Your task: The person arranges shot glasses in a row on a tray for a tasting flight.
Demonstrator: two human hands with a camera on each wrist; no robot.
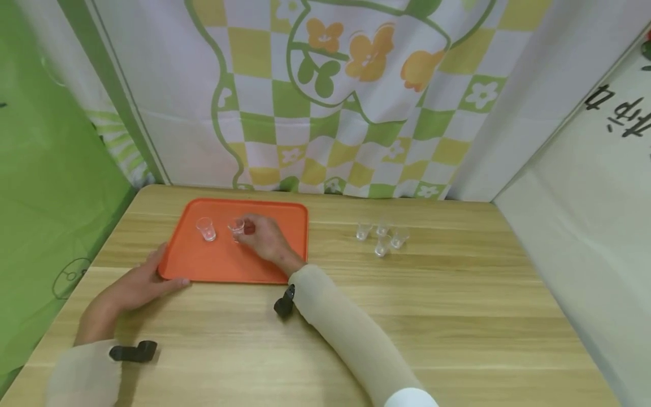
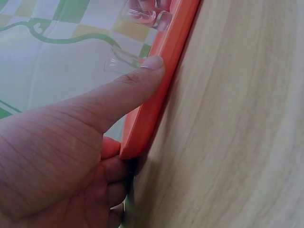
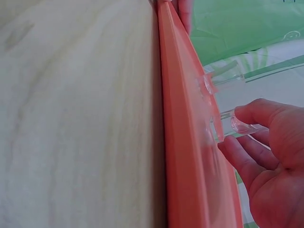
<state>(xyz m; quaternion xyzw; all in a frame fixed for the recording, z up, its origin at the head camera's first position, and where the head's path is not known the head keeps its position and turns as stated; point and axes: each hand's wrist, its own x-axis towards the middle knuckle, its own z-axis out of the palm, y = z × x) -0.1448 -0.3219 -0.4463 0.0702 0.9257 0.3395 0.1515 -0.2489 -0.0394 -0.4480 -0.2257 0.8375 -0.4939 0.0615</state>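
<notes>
On the table lies an orange-red tray (image 1: 213, 263). My left hand (image 1: 137, 288) holds its near left corner, thumb along the front edge and fingers at the left side. Over the tray, my right hand (image 1: 267, 240) pinches a small clear shot glass (image 1: 235, 226) between thumb and fingers; in the right wrist view this glass (image 3: 241, 124) is upright at the tray surface, partly hidden by the fingers. Another clear shot glass (image 1: 206, 230) stands on the tray to its left, apart from both hands.
Right of the tray, several more clear shot glasses (image 1: 381, 244) stand in a close cluster on the wooden table (image 1: 432, 316). A patterned curtain (image 1: 346, 141) hangs along the far edge. Green fabric (image 1: 51, 169) borders the left, a pale sheet (image 1: 585, 198) the right.
</notes>
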